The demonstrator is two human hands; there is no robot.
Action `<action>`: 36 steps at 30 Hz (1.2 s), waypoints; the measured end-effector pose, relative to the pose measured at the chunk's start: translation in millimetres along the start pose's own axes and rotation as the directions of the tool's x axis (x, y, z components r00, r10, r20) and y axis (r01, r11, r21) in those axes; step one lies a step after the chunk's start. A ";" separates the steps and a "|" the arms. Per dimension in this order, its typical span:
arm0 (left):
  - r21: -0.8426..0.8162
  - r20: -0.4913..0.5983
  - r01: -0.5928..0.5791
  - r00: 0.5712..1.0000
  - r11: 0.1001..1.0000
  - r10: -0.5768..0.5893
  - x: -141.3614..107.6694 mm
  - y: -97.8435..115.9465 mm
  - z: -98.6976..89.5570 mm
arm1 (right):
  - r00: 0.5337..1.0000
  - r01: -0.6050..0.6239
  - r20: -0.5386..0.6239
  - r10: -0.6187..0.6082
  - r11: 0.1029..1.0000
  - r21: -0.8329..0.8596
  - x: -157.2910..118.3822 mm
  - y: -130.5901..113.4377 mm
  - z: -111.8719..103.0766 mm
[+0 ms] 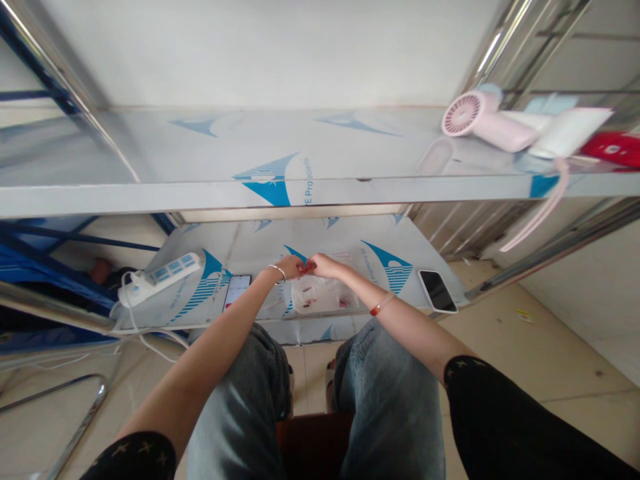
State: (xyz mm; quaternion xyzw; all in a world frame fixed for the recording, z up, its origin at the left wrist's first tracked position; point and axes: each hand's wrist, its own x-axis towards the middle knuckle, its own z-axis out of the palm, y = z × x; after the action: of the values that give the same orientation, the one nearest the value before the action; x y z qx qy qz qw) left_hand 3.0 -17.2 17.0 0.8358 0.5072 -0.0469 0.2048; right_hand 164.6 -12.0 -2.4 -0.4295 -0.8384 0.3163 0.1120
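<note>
My left hand [291, 267], with a silver bangle at its wrist, meets my right hand [320, 265] above the lower metal shelf [250, 240]. The fingers of both hands are pinched together at the same spot. Something small and reddish shows between the fingertips, too small to name. Just below the hands lies a clear plastic bag or package [320, 297] with small dark red bits in or on it. A phone [237, 291] with a lit screen rests to the left of the bag.
A white power strip [173, 272] with cables lies at the shelf's left end. A white device with a black screen [438, 291] sits near the right edge. Above, the upper shelf [200, 193] carries a pink handheld fan [487, 123] and a red packet [613, 148].
</note>
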 end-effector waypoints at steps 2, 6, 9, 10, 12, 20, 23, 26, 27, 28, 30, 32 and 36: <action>-0.050 0.069 0.007 0.998 0.999 -0.003 -0.6 -2.3 0.8 | 1.000 -0.014 0.006 0.014 1.000 -0.009 1.1 2.3 0.1; -0.069 0.114 0.008 0.993 0.998 0.000 -2.9 -5.6 1.7 | 0.999 -0.035 0.013 0.035 0.999 -0.003 1.9 4.3 -1.0; -0.087 0.112 -0.016 0.993 0.996 0.026 -4.2 -5.7 0.5 | 0.999 -0.028 0.025 0.028 1.000 0.006 -0.1 1.4 -2.9; -0.093 0.114 -0.023 0.993 0.995 0.034 -4.6 -5.2 0.0 | 0.999 -0.033 0.029 0.033 0.999 0.010 -1.4 -0.4 -3.5; -0.101 0.118 -0.032 0.992 0.994 0.044 -5.2 -3.9 -1.1 | 0.998 -0.043 0.040 0.041 0.999 0.030 -4.3 -4.7 -4.9; -0.188 0.114 0.002 0.993 0.982 0.020 -4.6 -3.8 -1.2 | 0.997 -0.054 0.062 0.051 0.998 0.034 -6.8 -11.2 -8.0; -0.279 0.168 0.072 0.985 0.957 -0.026 -3.6 -6.9 0.8 | 0.996 -0.059 0.064 0.057 0.998 0.032 -6.3 -9.6 -8.8; -0.310 0.253 0.129 0.966 0.942 -0.049 -4.4 -9.4 1.0 | 0.996 -0.061 0.070 0.059 0.997 0.036 -6.6 -6.5 -9.6; -0.313 0.274 0.143 0.960 0.939 -0.055 -5.0 -9.8 0.5 | 0.996 -0.062 0.072 0.060 0.997 0.034 -6.4 -4.9 -9.8; -0.316 0.286 0.154 0.956 0.936 -0.061 -5.8 -10.0 -0.1 | 0.995 -0.064 0.074 0.061 0.997 0.033 -6.0 -3.1 -9.9; -0.325 0.288 0.157 0.956 0.933 -0.061 -7.5 -9.8 -1.5 | 0.995 -0.064 0.074 0.062 0.997 0.034 -4.7 1.0 -9.7; -0.331 0.269 0.145 0.962 0.932 -0.054 -8.9 -8.9 -2.7 | 0.996 -0.065 0.070 0.062 0.997 0.048 -3.3 4.7 -9.3; -0.340 0.243 0.109 0.970 0.934 -0.024 -10.4 -6.2 -4.0 | 0.993 -0.095 0.079 0.086 0.988 0.119 -2.9 7.9 -8.0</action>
State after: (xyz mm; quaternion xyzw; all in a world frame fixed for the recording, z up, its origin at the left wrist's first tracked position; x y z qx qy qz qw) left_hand -7.9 -21.7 21.7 0.7567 0.5076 -0.0613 0.4074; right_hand 175.2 -7.4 -0.8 -0.4474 -0.8006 0.3876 0.0925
